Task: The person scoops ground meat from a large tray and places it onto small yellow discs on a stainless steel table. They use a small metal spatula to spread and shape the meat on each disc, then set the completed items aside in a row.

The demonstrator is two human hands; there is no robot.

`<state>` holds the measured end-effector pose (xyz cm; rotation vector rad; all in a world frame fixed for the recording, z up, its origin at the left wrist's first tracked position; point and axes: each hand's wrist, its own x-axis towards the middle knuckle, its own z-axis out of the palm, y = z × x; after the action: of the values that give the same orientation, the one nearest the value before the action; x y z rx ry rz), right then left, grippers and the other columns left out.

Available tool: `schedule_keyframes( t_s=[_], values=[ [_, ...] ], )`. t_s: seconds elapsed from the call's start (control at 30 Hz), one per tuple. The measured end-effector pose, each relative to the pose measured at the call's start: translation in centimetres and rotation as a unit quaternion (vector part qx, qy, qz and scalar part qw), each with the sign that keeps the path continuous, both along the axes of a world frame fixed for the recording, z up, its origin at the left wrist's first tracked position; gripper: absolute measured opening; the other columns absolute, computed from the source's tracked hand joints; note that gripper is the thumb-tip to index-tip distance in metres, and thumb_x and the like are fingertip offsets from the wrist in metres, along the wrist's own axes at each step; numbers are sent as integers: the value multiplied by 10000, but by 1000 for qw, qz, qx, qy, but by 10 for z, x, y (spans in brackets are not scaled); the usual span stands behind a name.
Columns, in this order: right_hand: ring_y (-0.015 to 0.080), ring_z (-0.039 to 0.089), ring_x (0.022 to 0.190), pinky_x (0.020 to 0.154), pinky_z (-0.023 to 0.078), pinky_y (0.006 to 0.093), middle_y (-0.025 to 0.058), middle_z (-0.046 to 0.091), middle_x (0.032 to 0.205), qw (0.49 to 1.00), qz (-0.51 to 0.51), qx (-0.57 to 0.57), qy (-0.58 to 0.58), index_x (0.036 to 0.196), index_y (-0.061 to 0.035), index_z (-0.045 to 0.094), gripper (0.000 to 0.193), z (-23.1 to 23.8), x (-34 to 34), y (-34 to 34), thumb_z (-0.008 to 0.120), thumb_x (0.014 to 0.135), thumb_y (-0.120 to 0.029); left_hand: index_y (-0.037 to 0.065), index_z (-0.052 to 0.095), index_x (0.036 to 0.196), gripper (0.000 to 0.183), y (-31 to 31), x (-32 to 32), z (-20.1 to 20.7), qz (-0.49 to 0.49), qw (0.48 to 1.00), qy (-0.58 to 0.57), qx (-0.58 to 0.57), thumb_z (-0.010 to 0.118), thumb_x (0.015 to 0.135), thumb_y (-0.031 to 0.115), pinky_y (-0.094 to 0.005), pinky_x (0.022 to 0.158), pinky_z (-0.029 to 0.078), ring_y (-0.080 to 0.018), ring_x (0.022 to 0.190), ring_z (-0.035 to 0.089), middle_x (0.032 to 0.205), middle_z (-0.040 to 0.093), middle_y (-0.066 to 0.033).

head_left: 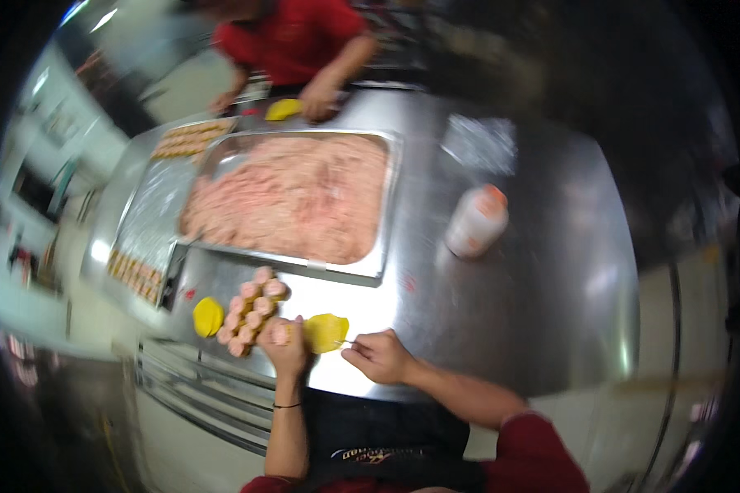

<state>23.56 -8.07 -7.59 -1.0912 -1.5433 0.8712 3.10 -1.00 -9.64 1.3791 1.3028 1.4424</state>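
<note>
My left hand [286,355] is closed around a small yellow-wrapped dumpling with a pink filled top [281,333]. Beside it, a flat yellow dumpling wrapper [326,332] lies at the near edge of the steel table. My right hand [380,357] grips a thin metal tool [345,343], its tip at the wrapper's right side; blur hides the tool's exact kind. Several finished dumplings [253,306] stand grouped just left of my left hand. Farther left is a stack of yellow wrappers [208,317].
A large steel tray [380,267] of pink minced filling [296,193] occupies the middle. Trays with dumpling rows [136,278] sit at left. A white bottle with orange cap [477,222] and a clear plastic bag [481,144] are at right. Opposite, a co-worker in red [304,41] handles a wrapper.
</note>
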Motion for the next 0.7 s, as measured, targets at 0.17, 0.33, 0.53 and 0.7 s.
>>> schedule_keyframes(
  t_s=[0.17,0.33,0.53,0.7],
  values=[
    [206,578,465,480,448,355,124,615,585,1000,-5,21,-5,762,1,670,240,-4,-2,-5,766,947,-116,44,573,770,303,-1,-6,-5,-2,998,67,-2,792,972,98,-265,642,415,-83,690,472,741,554,23],
    [320,663,531,533,514,423,152,645,622,1000,15,-20,-4,750,-10,649,287,-1,-1,-4,741,960,-184,49,562,774,318,6,-4,-6,-9,997,76,-16,799,975,114,-262,641,413,-83,696,464,750,556,21],
    [365,655,540,554,516,445,177,646,627,998,16,11,65,729,-2,629,295,-6,-1,-3,723,955,-166,71,542,782,319,4,1,-6,-8,999,50,-20,767,1003,112,-236,601,372,-71,657,442,718,544,24],
    [384,670,580,571,521,456,190,664,654,997,39,-23,69,730,2,630,286,-8,-2,-1,720,950,-158,73,530,787,321,2,-4,-7,3,998,52,-43,774,993,106,-245,608,354,-74,668,430,725,530,29]
  ],
)
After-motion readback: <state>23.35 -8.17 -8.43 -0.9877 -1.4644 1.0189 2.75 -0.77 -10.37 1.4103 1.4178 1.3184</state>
